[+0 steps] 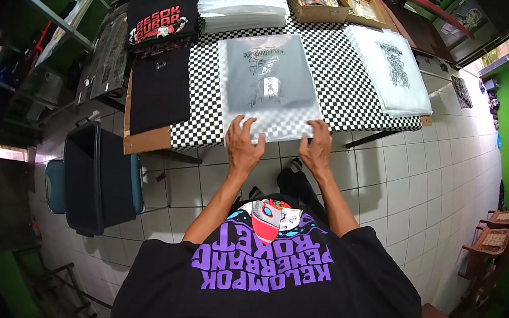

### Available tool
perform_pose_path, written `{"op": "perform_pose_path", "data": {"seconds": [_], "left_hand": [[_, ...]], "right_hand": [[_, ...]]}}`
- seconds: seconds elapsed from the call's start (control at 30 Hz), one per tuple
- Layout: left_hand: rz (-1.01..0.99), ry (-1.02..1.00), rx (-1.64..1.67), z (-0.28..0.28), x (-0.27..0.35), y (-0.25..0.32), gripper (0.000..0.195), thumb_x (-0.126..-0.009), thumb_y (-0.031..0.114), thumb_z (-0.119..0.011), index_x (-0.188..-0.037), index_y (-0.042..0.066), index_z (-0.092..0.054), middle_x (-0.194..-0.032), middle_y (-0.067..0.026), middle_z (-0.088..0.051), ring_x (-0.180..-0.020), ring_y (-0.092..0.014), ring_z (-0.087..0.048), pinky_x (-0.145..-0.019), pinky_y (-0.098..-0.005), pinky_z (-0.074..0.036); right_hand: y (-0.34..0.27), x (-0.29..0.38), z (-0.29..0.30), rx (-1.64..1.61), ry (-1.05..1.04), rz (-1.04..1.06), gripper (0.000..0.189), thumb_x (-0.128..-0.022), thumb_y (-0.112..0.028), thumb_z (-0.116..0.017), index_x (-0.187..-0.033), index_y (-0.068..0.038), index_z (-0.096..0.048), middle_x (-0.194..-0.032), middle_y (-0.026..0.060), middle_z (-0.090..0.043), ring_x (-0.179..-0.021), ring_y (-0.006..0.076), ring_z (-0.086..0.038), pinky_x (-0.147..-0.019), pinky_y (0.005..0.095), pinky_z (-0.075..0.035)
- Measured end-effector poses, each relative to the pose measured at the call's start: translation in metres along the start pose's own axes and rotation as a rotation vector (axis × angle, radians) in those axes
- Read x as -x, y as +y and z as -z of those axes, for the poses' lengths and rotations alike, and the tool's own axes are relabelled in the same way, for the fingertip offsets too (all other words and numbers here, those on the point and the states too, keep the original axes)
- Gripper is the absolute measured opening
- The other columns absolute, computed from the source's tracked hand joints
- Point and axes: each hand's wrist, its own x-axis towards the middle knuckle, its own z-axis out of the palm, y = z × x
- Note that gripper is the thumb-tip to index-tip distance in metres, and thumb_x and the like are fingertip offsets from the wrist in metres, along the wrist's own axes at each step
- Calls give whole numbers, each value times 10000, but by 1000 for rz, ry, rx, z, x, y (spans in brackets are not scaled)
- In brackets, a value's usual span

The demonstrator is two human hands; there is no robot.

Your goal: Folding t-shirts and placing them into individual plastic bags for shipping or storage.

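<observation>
A clear plastic garment bag lies on the checkered table in front of me, with a folded dark garment inside. Through the plastic show a printed design and a small white tag. My left hand grips the bag's near left corner, fingers curled over the plastic. At the near right corner, my right hand holds the same edge between thumb and fingers. This near end is see-through, and the checks show beneath it.
Left on the table are black shirts. Behind stands a stack of plastic bags beside a cardboard box. More printed bags lie right. A dark plastic bin rests on a chair at lower left.
</observation>
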Motion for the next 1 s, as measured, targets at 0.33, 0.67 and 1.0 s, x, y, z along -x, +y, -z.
{"op": "perform_pose_path", "data": {"seconds": [0.33,0.67,1.0], "left_hand": [[-127,-132,55,-72,-102,36,473,-828,233,-716,-1260,88,-590,-1370,-184,-480,-1299,-381,-446,-1097,-490,-315],[-119,-119,77,-154,-253,96,458,-841,231,-709,-1260,91,-589,-1370,-185,-483,-1298,-379,-450,-1098,-499,-321],[-232,-83,13,-192,-387,121,430,-837,203,-705,-1231,65,-600,-1325,-195,-515,-1287,-369,-462,-1095,-498,-325]], "right_hand": [[48,-115,-10,-105,-118,102,253,-786,-37,-624,-1036,-30,-662,-1113,187,-619,-997,363,-624,-871,445,-489],[120,-358,-30,-195,-85,320,184,-781,2,-559,-916,-7,-684,-918,160,-662,-876,356,-638,-830,444,-515],[171,-571,-90,-18,-1162,149,400,-771,-73,-531,-1128,-42,-707,-957,215,-721,-873,363,-686,-769,432,-528]]}}
